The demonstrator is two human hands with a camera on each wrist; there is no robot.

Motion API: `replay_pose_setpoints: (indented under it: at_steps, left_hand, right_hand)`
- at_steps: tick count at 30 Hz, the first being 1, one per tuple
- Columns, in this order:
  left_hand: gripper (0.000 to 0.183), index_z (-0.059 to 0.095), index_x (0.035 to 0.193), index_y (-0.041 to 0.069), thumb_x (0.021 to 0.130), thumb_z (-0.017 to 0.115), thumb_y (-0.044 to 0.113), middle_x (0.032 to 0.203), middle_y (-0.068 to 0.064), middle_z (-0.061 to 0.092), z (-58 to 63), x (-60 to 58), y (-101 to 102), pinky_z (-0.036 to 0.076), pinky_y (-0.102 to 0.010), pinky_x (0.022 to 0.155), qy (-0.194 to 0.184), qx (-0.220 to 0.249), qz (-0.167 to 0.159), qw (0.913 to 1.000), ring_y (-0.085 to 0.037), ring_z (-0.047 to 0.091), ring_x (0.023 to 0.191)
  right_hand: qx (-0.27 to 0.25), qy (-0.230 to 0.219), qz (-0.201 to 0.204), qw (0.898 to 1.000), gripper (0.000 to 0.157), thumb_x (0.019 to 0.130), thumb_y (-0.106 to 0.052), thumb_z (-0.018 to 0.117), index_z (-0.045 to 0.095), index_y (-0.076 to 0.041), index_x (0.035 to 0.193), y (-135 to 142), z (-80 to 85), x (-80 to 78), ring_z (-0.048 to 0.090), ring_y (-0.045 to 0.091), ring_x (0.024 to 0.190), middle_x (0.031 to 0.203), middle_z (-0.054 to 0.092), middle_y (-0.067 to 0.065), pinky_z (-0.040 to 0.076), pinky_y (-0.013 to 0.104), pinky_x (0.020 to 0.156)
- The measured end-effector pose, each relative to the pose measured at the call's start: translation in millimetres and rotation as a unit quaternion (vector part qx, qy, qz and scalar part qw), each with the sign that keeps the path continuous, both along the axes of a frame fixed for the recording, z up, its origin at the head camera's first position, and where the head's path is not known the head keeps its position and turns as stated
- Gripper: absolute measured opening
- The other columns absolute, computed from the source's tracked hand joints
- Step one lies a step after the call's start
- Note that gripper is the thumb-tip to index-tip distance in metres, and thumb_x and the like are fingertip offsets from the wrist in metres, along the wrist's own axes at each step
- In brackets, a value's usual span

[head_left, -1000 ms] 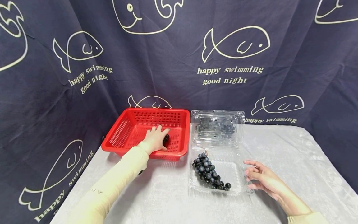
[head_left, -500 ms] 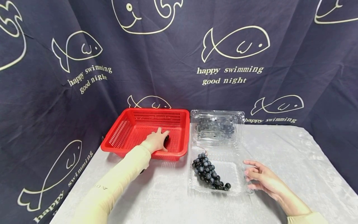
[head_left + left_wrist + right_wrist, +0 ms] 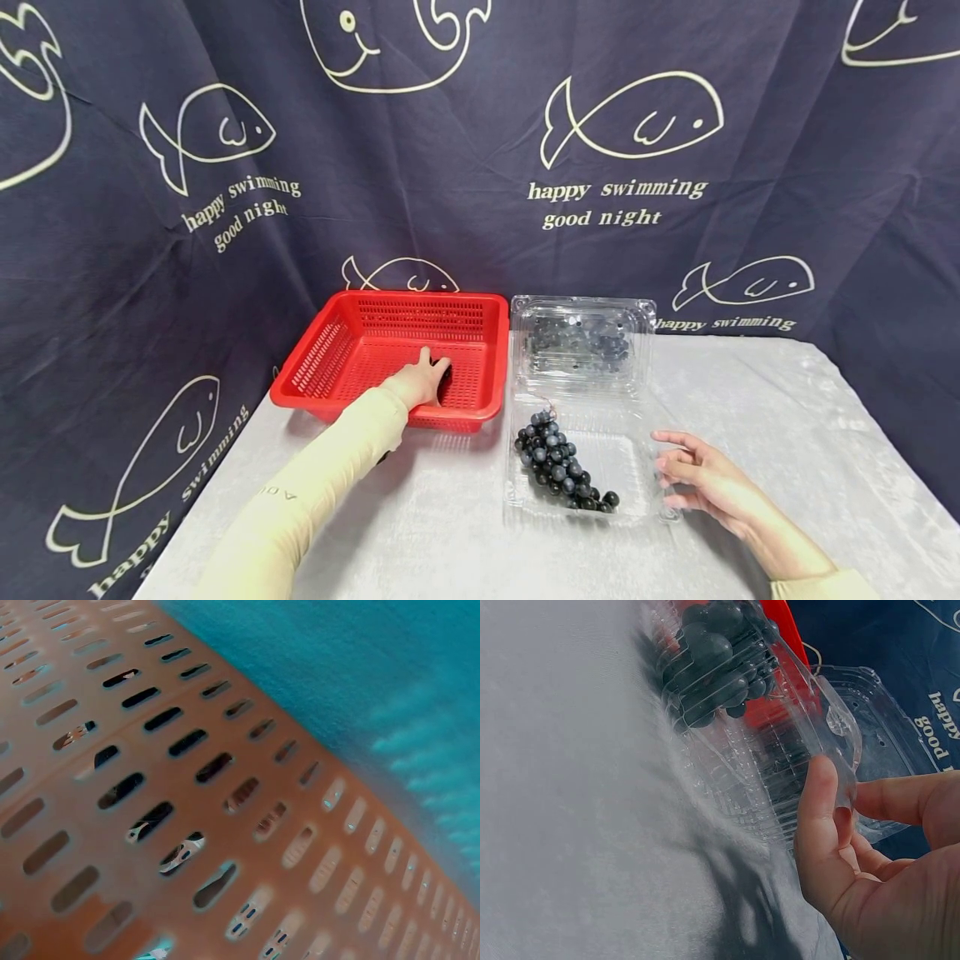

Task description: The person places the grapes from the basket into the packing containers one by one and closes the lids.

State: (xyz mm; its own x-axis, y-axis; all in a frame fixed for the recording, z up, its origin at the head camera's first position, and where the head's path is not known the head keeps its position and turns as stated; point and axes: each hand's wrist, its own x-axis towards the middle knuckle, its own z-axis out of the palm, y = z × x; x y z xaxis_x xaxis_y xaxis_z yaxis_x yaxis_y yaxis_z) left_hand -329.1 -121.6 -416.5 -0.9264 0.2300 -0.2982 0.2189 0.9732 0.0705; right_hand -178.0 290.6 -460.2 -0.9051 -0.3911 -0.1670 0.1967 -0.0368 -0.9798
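In the head view my left hand (image 3: 415,383) reaches over the near rim into the red slotted basket (image 3: 375,302). Its thumb and fingers grip dark grapes (image 3: 446,377), mostly hidden under the hand. Only the orange-looking slotted basket wall (image 3: 225,765) fills the left wrist view. A bunch of black grapes (image 3: 557,457) lies along the left side of an open clear plastic clamshell box (image 3: 622,454). At that box's right edge, my right hand (image 3: 708,479) pinches the rim between thumb and index finger, as the right wrist view shows.
The raised clear lid (image 3: 588,304) leans at the back, against the curtain (image 3: 480,167) printed with fish. Basket and box stand side by side on a pale cloth-covered table (image 3: 450,517).
My left hand has shifted slightly right and its fingers have closed in around the dark grapes in the basket. The right hand and the box stay in place.
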Motion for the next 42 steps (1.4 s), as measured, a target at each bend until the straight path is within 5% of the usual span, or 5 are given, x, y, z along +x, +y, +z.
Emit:
replay_pose_setpoints:
  at_steps: [22, 32, 42]
  left_hand:
    - [0.069, 0.025, 0.140, 0.016, 0.084, 0.063, 0.006, 0.148, -0.029, 0.009, -0.6, -2.3, 1.5, 0.048, -0.040, 0.072, -0.045, 0.034, 0.004, 0.9984, -0.031, 0.060, 0.083]
    - [0.053, 0.026, 0.139, 0.017, 0.092, 0.044, -0.001, 0.142, -0.029, 0.018, -3.7, -2.8, 2.2, 0.047, -0.035, 0.065, -0.031, 0.028, 0.010, 0.9991, -0.028, 0.059, 0.070]
    - [0.037, 0.033, 0.124, 0.017, 0.092, 0.044, 0.001, 0.133, -0.028, 0.026, -2.6, -0.5, 2.4, 0.050, -0.042, 0.070, -0.019, 0.032, 0.000, 0.9993, -0.032, 0.060, 0.075]
  right_hand:
    - [0.009, -0.003, -0.005, 1.000, 0.031, 0.096, -0.010, 0.050, 0.044, -0.026, 0.122, -0.2, 0.7, 0.2, 0.058, 0.007, 0.081, 0.095, 0.057, -0.005, 0.056, 0.031, 0.068]
    - [0.006, 0.003, -0.002, 1.000, 0.031, 0.096, -0.009, 0.049, 0.045, -0.027, 0.122, -0.3, 0.4, 0.6, 0.058, 0.007, 0.080, 0.094, 0.058, -0.005, 0.056, 0.031, 0.068]
    - [0.008, 0.001, -0.006, 1.000, 0.031, 0.096, -0.010, 0.050, 0.046, -0.028, 0.120, -1.1, 1.1, 1.7, 0.058, 0.007, 0.080, 0.094, 0.058, -0.005, 0.056, 0.031, 0.067]
